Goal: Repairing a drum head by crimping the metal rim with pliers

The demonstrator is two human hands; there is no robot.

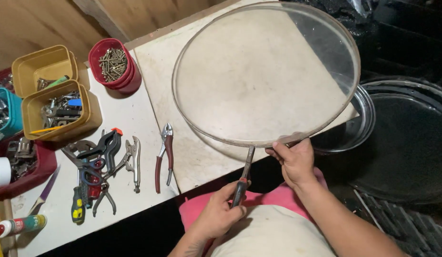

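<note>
A pale, scuffed worktop [149, 119] sits against wooden boards, with dark ground and a black round tub [411, 143] off to the right. On it lies a large, shallow round lid [266, 71] of clear plastic with a thin rim, its near edge overhanging the worktop's front. The right hand [293, 159] pinches that near rim, fingers curled closed on it. The left hand [221, 212] is wrapped fully around the black and red handle of a flat metal tool [245, 173], perhaps a file or screwdriver; its long axis runs nearly upright in the view, tip pointing away from the person and meeting the lid's rim just beside the right hand. To the left lie red-handled pliers [165, 157], locking pliers [134, 162], a clamp, tan tubs of hardware and a red cup of screws [112, 64].
</note>
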